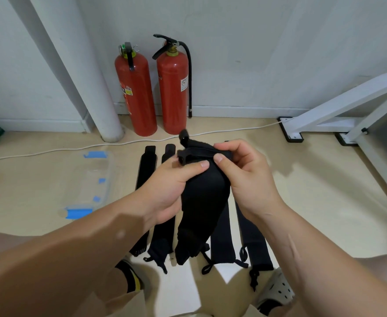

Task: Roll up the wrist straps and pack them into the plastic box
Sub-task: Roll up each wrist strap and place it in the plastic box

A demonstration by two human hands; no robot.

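A black wrist strap [205, 197] is lifted above the floor, folded over at its top end, its lower end hanging down. My left hand [169, 191] grips its left side, thumb across the front. My right hand [245, 175] pinches the folded top edge between thumb and fingers. Several more black straps lie flat side by side on the floor beneath, one at the left [145, 168] and one at the right [254, 239]. The clear plastic box [106, 179] with blue clips sits on the floor to the left, with nothing visible inside.
Two red fire extinguishers [137, 92] stand against the wall behind the straps. A white pipe [92, 88] rises at the left and a white cable [73, 148] runs along the floor. White frame legs [325, 115] stand at the right. My knees and feet are at the bottom.
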